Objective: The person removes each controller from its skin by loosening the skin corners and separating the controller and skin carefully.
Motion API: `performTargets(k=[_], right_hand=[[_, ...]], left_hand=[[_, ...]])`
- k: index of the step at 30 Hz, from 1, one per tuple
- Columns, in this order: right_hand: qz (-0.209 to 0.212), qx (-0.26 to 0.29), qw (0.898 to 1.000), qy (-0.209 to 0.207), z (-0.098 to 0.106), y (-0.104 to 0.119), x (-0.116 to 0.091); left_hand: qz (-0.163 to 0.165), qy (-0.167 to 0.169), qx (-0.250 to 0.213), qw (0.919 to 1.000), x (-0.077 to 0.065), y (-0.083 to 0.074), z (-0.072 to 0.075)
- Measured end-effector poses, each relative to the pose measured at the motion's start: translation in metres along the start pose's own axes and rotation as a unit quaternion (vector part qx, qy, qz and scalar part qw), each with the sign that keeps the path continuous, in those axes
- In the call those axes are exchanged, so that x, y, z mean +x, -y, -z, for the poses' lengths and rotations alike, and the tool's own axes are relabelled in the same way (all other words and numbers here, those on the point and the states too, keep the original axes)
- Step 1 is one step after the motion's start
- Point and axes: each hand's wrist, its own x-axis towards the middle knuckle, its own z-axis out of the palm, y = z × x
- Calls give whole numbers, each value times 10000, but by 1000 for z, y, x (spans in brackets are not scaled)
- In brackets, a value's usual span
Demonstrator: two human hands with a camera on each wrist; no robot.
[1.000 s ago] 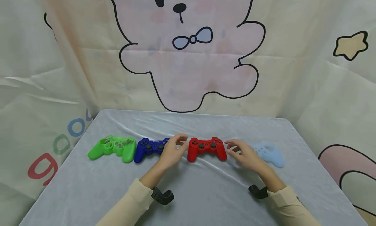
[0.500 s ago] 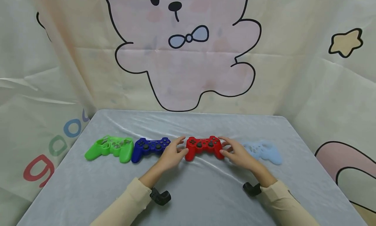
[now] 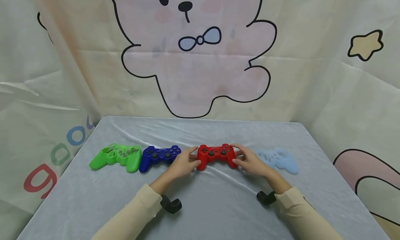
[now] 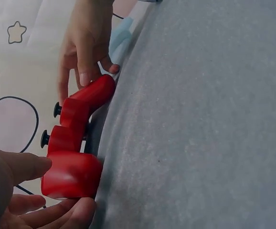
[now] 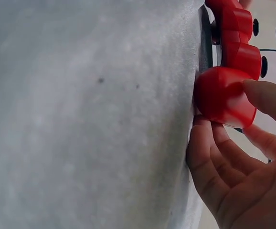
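Note:
A red game controller (image 3: 216, 157) lies on the cloth, its sticks and buttons facing up. My left hand (image 3: 182, 164) grips its left handle, and my right hand (image 3: 251, 163) grips the right one. In the left wrist view, the thumb touches the top of the red handle (image 4: 73, 174) while the other fingers curl at its outer side. The right wrist view has a similar hold, thumb over the red handle (image 5: 224, 98) and fingers beside and beneath it. A dark blue game controller (image 3: 160, 154) sits just left of my left hand, partly covered by it.
Farther left lies a bright green controller cover (image 3: 134, 162) with open cutouts. A pale blue controller cover (image 3: 289, 163) lies right of my right hand. Grey cloth covers the table (image 3: 218, 212). Printed curtains (image 3: 78, 77) stand behind it and at both sides.
Both hands have closed in on the red controller from its sides and now hold its handles. The controller itself has stayed on the cloth; the head view has shifted slightly.

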Motion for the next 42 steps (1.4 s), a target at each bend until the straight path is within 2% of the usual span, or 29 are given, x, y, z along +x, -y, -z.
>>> performTargets(k=[6, 9, 20, 23, 33, 42], right_hand=[[-138, 139, 9998, 1, 0, 1, 1], [-117, 197, 9997, 0, 1, 3, 1], [-33, 190, 9998, 58, 4, 9, -2], [-14, 147, 9999, 56, 7, 8, -5], [-173, -616, 9979, -85, 25, 14, -18], [-138, -720, 9973, -54, 33, 15, -32]], left_hand=[[-77, -15, 413, 9991, 6, -2, -2], [0, -83, 580, 9983, 9, -3, -3], [120, -6, 477, 9988, 8, -9, -1], [81, 23, 440, 9990, 7, -13, 0], [-196, 108, 438, 9988, 8, -27, -8], [-314, 253, 351, 9986, 9, -29, -20]])
